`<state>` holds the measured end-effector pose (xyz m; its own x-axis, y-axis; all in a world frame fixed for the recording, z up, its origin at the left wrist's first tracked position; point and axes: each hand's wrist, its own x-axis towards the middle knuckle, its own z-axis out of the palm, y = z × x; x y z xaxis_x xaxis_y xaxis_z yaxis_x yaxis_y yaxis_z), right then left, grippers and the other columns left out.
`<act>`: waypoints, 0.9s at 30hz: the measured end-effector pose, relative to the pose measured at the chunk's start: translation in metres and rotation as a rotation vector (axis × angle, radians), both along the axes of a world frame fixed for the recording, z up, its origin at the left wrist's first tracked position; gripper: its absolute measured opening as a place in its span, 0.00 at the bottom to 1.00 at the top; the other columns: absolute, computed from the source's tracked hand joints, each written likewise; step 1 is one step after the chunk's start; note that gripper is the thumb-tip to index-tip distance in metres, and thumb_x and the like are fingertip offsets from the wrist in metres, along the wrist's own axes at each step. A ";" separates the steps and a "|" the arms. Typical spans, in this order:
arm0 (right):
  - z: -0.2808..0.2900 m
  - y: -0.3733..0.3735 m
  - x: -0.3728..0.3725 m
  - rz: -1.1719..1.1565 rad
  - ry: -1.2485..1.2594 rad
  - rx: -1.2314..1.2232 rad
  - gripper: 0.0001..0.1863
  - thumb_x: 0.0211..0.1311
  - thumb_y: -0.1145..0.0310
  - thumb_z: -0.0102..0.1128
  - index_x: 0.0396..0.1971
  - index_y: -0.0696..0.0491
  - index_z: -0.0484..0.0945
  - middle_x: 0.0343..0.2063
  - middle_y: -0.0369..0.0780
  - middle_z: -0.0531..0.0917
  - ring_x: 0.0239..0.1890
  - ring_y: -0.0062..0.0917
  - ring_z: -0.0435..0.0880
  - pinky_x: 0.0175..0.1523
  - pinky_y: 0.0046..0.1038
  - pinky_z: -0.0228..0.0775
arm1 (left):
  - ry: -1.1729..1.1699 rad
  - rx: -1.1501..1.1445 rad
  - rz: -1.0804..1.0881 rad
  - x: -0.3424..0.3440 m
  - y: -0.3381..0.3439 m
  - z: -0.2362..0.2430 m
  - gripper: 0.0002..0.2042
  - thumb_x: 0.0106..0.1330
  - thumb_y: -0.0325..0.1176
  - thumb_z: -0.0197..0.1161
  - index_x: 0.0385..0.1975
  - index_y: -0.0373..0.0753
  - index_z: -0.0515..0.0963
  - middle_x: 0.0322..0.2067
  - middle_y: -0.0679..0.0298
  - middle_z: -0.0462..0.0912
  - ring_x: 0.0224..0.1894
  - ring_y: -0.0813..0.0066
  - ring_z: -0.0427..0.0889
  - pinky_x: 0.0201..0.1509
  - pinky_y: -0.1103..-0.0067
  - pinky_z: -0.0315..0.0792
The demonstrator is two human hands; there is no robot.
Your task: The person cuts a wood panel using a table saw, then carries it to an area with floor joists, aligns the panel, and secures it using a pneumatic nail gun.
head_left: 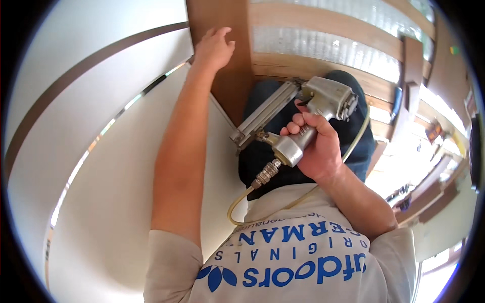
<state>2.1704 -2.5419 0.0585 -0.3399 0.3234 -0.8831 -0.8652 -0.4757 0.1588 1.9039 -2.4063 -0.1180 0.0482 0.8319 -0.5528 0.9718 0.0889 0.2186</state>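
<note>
My right hand (319, 146) is wrapped round the handle of a silver pneumatic nail gun (331, 96), held in front of my lap. Its long magazine slants down to the left. From the fitting at the handle's end, a pale yellow air hose (233, 209) loops across my shirt. My left hand (214, 49) reaches forward with its fingers apart and rests on or just over a brown wooden board (222, 15); contact is hard to tell. That hand holds nothing I can see. The gun's nose is partly hidden against my dark trousers.
White panels (116, 202) with a dark brown strip (76, 70) and a narrow gap between them stand at my left. Wooden slats (323, 22) cross ahead over translucent corrugated sheeting (323, 55). At the right are a brown post (410, 65) and blurred clutter.
</note>
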 end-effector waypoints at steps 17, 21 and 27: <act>0.104 -0.070 0.403 1.425 -1.462 -0.171 0.19 0.63 0.65 0.59 0.52 0.56 0.74 0.23 0.38 0.80 0.22 0.22 0.79 0.29 0.29 0.74 | -0.230 -0.171 0.016 -0.014 -0.154 -0.028 0.23 0.76 0.43 0.58 0.66 0.38 0.74 0.74 0.46 0.60 0.73 0.48 0.64 0.75 0.66 0.61; 0.049 -0.208 0.398 1.761 -1.184 0.031 0.31 0.58 0.75 0.60 0.64 0.55 0.67 0.41 0.51 0.84 0.41 0.39 0.84 0.45 0.41 0.76 | -0.457 -0.464 0.647 0.008 -0.171 -0.011 0.33 0.77 0.56 0.52 0.69 0.33 0.69 0.70 0.48 0.69 0.71 0.56 0.68 0.74 0.71 0.61; -0.049 -0.374 0.301 2.096 -0.787 0.041 0.32 0.60 0.70 0.58 0.64 0.61 0.62 0.44 0.54 0.87 0.48 0.47 0.87 0.53 0.45 0.79 | -0.714 -0.315 0.861 -0.024 -0.213 0.016 0.40 0.76 0.62 0.50 0.72 0.30 0.64 0.72 0.53 0.68 0.71 0.60 0.68 0.75 0.73 0.60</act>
<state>2.4714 -2.9158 0.0096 0.1884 0.1018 -0.9768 0.8510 -0.5134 0.1107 1.8801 -2.6193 -0.1020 -0.0820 0.5719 -0.8162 0.2278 0.8081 0.5433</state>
